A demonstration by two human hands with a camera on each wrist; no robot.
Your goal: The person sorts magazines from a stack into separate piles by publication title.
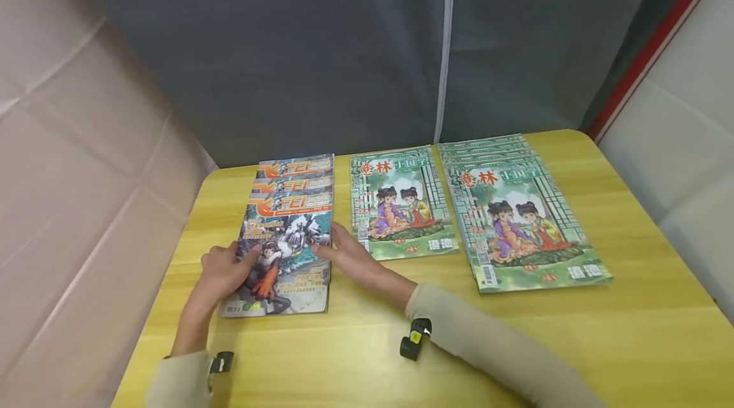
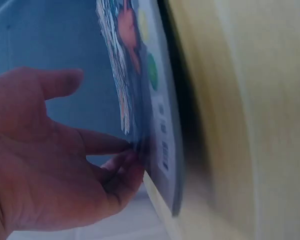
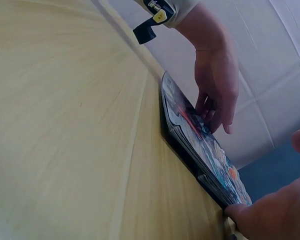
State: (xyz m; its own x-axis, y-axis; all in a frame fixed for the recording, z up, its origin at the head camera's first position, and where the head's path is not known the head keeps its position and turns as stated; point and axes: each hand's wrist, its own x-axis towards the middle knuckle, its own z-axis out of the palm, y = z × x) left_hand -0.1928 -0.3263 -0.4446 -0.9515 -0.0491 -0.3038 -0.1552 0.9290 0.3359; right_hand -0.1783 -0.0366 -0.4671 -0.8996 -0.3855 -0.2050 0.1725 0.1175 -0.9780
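Note:
A fanned stack of magazines with "FEI" on their covers (image 1: 292, 229) lies at the left of the table, the front one showing a robot and a figure with an orange-red glove. My left hand (image 1: 220, 271) is at the stack's left edge. In the left wrist view its fingertips touch the side of the magazines while the thumb stands off the cover. My right hand (image 1: 352, 255) is at the right edge; in the right wrist view its fingers (image 3: 237, 212) touch that side, thumb raised. Both hands face each other across the stack.
A green magazine (image 1: 401, 204) with two cartoon children lies right of the FEI stack. Farther right is a fanned pile of several matching green magazines (image 1: 527, 229). The yellow wood-grain table (image 1: 367, 344) ends at a dark grey curtain (image 1: 287, 51), with a pale cloth wall (image 1: 74, 172) on the left.

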